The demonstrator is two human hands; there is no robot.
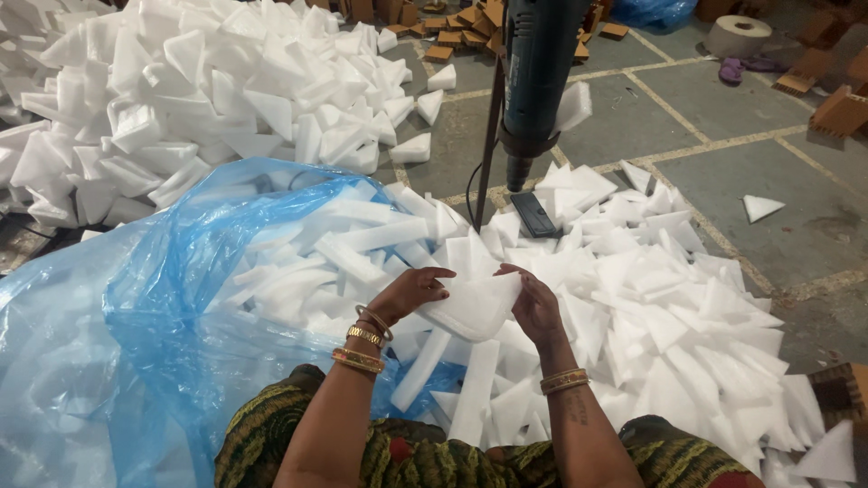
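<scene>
Both my hands hold one white foam piece (476, 305) in front of my lap. My left hand (409, 291) grips its left edge, and my right hand (535, 303) grips its right edge with the fingers curled over it. The piece is bent into a folded corner shape. Flat white foam strips and triangles (651, 298) lie loose all around my hands. A blue hot-air tool (533, 81) hangs nozzle-down on a dark stand (489, 136) just beyond the hands.
A big blue plastic bag (154, 307) with foam strips lies open at the left. A heap of folded foam corners (208, 90) fills the back left. Bricks (836, 108) and a tape roll (737, 34) lie on the tiled floor at the back right.
</scene>
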